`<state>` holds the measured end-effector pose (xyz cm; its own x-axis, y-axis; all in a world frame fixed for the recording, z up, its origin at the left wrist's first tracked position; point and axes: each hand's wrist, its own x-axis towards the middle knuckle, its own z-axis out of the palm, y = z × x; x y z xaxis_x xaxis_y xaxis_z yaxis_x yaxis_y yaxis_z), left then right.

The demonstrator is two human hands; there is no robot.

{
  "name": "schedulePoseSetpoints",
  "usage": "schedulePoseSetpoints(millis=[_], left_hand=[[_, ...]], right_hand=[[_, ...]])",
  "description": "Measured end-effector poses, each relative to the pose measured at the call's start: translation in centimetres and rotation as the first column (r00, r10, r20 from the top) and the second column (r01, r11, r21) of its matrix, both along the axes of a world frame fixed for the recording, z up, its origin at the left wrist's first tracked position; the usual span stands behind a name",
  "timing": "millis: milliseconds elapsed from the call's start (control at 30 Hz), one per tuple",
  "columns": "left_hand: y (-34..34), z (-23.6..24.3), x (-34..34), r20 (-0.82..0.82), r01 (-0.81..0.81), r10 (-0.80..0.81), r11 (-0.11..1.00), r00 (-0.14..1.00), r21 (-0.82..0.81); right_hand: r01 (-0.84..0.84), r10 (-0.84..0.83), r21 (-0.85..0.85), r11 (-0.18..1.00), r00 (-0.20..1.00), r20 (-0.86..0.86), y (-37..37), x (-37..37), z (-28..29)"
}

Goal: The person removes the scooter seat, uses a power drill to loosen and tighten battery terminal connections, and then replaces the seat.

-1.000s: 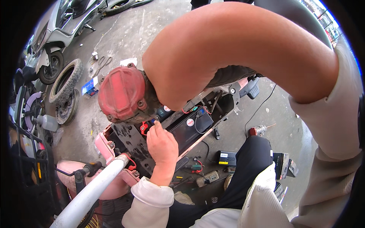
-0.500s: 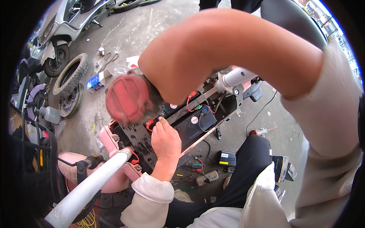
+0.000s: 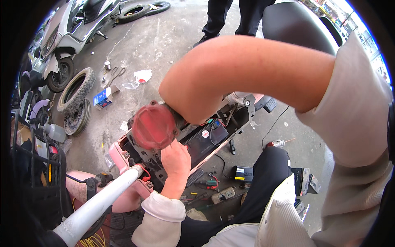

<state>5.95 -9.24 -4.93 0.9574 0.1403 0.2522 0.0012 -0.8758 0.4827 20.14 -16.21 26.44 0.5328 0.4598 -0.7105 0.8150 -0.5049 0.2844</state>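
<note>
My right hand comes in from the right, bent at the wrist, and grips a dark power tool with a round, scuffed red rear cap. Its fingers are mostly hidden behind the tool. The tool stands nose down over the open battery bay of a pink two-wheeler. Close below the cap is my left hand, fingers curled together; the fingertips and anything in them are hidden under the tool. Beside the hands lies a black battery with a round white-and-red sticker. A dark metal plate with holes sits left of my left hand.
A white tube crosses the lower left, beside a black basket. Tyre, wheel rim and blue box lie on the floor. A power strip is near my leg. Another person's legs stand beyond.
The red-capped tool has moved slightly right and lower, now covering my left fingertips, which showed at a battery terminal before. My right forearm has dropped, uncovering the person's legs behind.
</note>
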Motion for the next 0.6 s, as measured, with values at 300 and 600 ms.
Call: schedulePoseSetpoints(millis=[300,600], left_hand=[[2.2,-1.4,0.6,0.124,0.016,-0.029,0.994,0.992,0.107],[1.2,-2.6,0.6,-0.252,0.152,-0.178,0.981,0.951,-0.120]], right_hand=[[-0.056,0.057,-0.030,0.998,0.998,0.002,-0.1,1.9,0.7],[-0.006,0.017,0.348,0.937,0.999,-0.029,-5.6,-4.0,-1.9]])
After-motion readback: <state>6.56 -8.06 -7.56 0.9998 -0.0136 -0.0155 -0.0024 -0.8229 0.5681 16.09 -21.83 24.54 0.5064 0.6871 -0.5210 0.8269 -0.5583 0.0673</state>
